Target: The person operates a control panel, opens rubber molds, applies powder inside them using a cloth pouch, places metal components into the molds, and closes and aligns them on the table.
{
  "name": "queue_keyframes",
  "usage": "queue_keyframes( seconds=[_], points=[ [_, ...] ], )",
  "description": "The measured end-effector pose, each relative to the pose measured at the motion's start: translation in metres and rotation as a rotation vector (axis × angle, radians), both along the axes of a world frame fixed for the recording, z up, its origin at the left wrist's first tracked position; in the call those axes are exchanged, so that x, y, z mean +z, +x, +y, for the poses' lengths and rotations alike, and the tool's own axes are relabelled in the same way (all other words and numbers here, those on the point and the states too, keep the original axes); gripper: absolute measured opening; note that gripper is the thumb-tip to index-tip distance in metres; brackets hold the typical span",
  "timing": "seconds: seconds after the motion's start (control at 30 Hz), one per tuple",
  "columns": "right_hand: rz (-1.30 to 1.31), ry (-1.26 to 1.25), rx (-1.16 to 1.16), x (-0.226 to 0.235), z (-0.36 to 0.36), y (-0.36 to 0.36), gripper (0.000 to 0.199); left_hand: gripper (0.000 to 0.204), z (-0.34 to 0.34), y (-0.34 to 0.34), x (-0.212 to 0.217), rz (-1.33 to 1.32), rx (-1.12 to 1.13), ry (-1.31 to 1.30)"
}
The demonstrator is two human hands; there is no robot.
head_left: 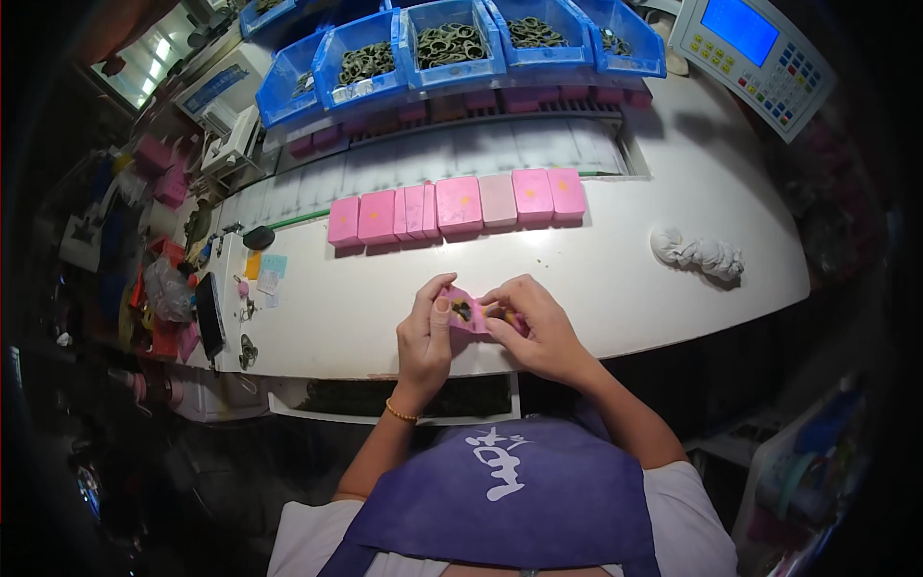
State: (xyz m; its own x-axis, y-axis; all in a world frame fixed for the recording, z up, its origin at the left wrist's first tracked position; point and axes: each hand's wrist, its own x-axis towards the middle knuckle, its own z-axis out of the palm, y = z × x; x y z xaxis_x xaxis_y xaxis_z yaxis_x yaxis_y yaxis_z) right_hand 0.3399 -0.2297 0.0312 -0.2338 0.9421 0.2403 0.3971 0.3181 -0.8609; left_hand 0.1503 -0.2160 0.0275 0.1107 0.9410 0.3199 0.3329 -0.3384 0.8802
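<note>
My left hand [426, 337] and my right hand [538, 332] meet over the front part of the white table [615, 317]. Between them is a pink rubber mold [476, 324], spread apart and bent. A dark piece [461, 311] shows in its left part, by my left thumb. My left fingers wrap round the mold's left side. The right thumb and fingers pinch its other side, where part of it is hidden. Beyond my hands, several pink mold blocks [459, 205] stand side by side in a row; a paler block [498, 200] is among them.
Blue bins [452, 72] with dark green rings line the back. A twisted white cloth [697, 255] lies at the right. A device with a blue screen and keypad [755, 62] stands at the far right. A phone [209, 317] and blue paper notes [273, 266] are on the left.
</note>
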Motion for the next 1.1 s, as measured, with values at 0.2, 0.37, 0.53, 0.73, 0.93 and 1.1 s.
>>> queue_keyframes(
  seconds=[0.2,0.37,0.53,0.73,0.93,1.1],
  points=[
    [-0.024,-0.091,-0.069,-0.005,0.0,-0.008,0.017,0.037,0.002,0.004,-0.002,-0.107,-0.09,-0.132],
    [-0.125,-0.029,-0.094,-0.01,0.004,-0.007,0.016,0.037,0.002,0.003,-0.008,-0.152,-0.113,-0.161],
    [-0.269,0.269,-0.125,-0.014,0.006,-0.013,0.013,0.036,0.002,-0.002,-0.002,-0.117,-0.125,-0.155],
    [0.062,0.029,-0.186,-0.017,0.0,-0.006,0.009,0.036,0.006,-0.004,-0.001,-0.042,-0.041,-0.04],
    [0.411,-0.007,-0.494,-0.03,0.03,0.026,0.017,0.03,0.005,0.023,0.019,0.576,-0.115,0.375],
    [-0.058,0.195,-0.527,-0.009,0.021,0.028,0.018,0.031,0.006,0.027,0.011,0.511,-0.129,0.41]
  ],
)
